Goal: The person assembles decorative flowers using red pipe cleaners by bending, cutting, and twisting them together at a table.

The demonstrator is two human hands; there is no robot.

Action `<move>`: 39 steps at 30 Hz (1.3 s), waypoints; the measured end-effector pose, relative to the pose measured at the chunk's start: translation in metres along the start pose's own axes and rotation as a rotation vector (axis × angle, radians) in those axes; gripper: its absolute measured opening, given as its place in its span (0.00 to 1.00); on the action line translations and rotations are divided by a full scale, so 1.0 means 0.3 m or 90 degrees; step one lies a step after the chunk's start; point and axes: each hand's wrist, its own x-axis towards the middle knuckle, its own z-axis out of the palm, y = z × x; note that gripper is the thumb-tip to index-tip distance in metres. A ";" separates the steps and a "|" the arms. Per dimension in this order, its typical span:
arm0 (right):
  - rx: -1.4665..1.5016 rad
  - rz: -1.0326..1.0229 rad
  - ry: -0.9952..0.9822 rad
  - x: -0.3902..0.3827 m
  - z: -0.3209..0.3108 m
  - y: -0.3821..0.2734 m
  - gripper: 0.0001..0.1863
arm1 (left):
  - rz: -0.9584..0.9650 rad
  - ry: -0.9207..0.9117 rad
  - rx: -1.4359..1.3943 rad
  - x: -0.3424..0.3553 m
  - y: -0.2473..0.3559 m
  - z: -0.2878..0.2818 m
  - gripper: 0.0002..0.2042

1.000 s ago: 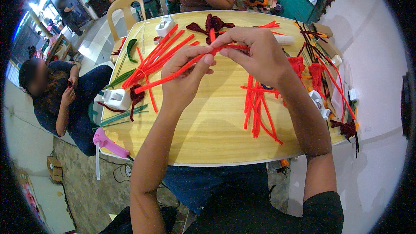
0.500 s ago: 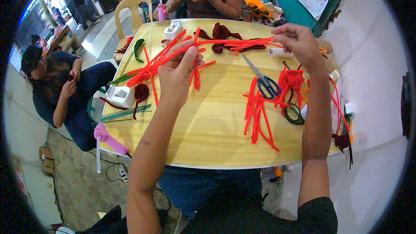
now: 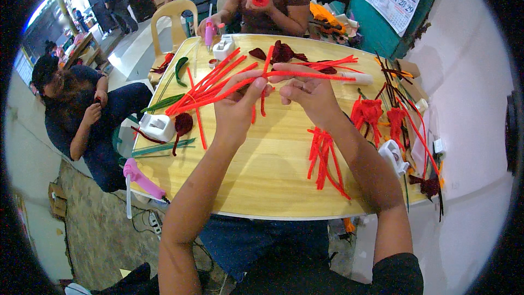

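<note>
Left hand (image 3: 234, 98): closed, with the long red stem (image 3: 327, 76) pinched between thumb and fingers near the crossing point.
Right hand (image 3: 308, 92): brought back beside the left hand, after having been held well out to the right half a second ago; the index finger is laid along the long red stem, but whether a firm pinch is made there cannot be told.
Long red stem: held above the table (image 3: 273, 191), with its right part extended past the right hand and its left part passed over the red bundle (image 3: 202, 84).
Cross stem (image 3: 270, 54): set roughly upright across the long red stem, its lower part seen below the fingers; whether the two are twisted together is hidden.
Work at the crossing: by the right hand's return, attention appears to be shifted from the stem's far end to the join, where close finger work seems to be allowed.
Loose red stems (image 3: 323, 158): left in a pile on the table, untouched, near the right forearm.
Dark red flower (image 3: 281, 53): laid beyond the hands, partly covered by red stems.
Pink glue gun (image 3: 143, 180): rested at the table's left edge, apart from both hands.
</note>
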 end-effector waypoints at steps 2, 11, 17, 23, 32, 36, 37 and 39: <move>-0.017 -0.023 0.045 -0.013 0.029 0.014 0.20 | 0.007 -0.004 0.025 -0.006 0.000 -0.002 0.10; -0.326 -0.271 0.028 0.018 0.014 0.020 0.14 | 0.090 -0.049 0.117 -0.010 0.013 0.011 0.09; -0.185 -0.065 0.045 -0.001 0.014 -0.005 0.10 | 0.115 -0.059 0.164 -0.002 0.029 0.004 0.11; -0.261 -0.019 0.073 -0.003 0.015 -0.060 0.10 | 0.156 -0.091 0.317 0.010 0.044 -0.002 0.09; -0.222 0.035 0.043 -0.008 0.006 -0.076 0.10 | -0.037 -0.091 0.187 -0.004 0.047 0.004 0.13; -0.194 0.028 0.045 -0.006 0.012 -0.069 0.08 | -0.200 -0.060 0.066 -0.010 0.025 0.005 0.13; -0.181 0.027 0.049 -0.005 0.010 -0.065 0.08 | -0.185 -0.071 0.063 -0.012 0.022 0.011 0.14; -0.213 0.024 0.082 -0.012 0.021 -0.071 0.08 | -0.155 -0.093 0.056 -0.018 0.018 0.025 0.14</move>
